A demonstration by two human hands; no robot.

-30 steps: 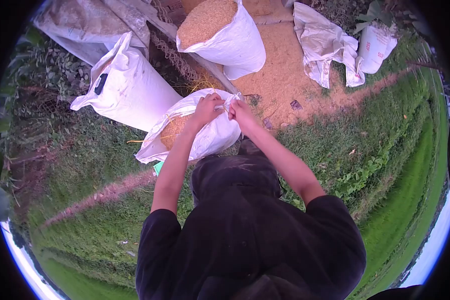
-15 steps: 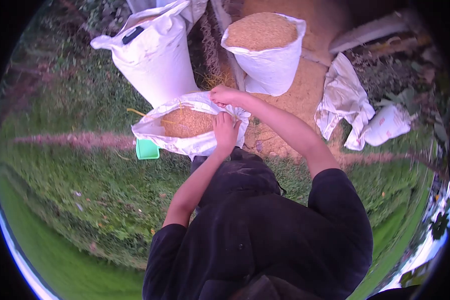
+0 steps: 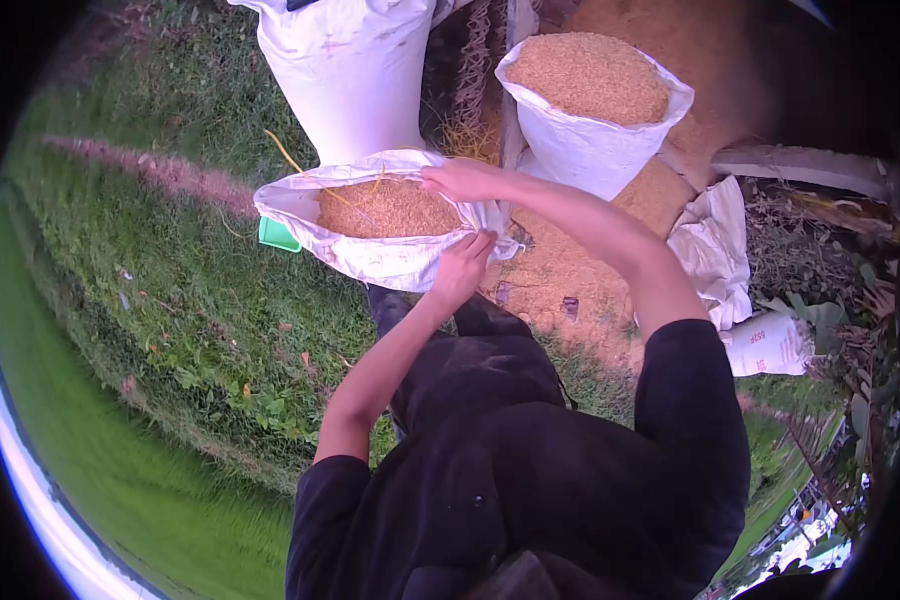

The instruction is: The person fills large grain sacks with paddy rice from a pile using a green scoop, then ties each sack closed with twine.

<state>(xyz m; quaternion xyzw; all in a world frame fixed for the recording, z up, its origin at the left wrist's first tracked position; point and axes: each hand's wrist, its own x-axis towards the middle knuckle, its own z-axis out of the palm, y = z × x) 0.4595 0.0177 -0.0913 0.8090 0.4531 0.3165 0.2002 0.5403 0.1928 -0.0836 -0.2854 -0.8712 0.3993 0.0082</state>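
Note:
A white woven sack [image 3: 370, 262] holding golden grain [image 3: 390, 208] stands in front of my legs with its mouth spread wide. My right hand [image 3: 460, 180] is closed on the far rim near the right end of the mouth. Opposite it, my left hand [image 3: 464, 264] grips the gathered near rim at the same end, fingers bent over the fabric. A yellow strand [image 3: 288, 152] sticks up from the far left of the rim, and thin yellow pieces lie on the grain. The fingertips of both hands are partly hidden by folds.
A tall white sack [image 3: 350, 80] stands behind at the left. Another sack [image 3: 590, 145], heaped with grain, is at the back right. Grain [image 3: 580, 265] covers the ground. A green plastic container [image 3: 278, 234] sits left of my sack; crumpled sacks [image 3: 715, 250] lie to the right.
The view has turned and shifted, so the sacks sit differently in it. My left hand has gone from lying over the rim to bent fingers gripping its edge; my right hand stays on the far rim.

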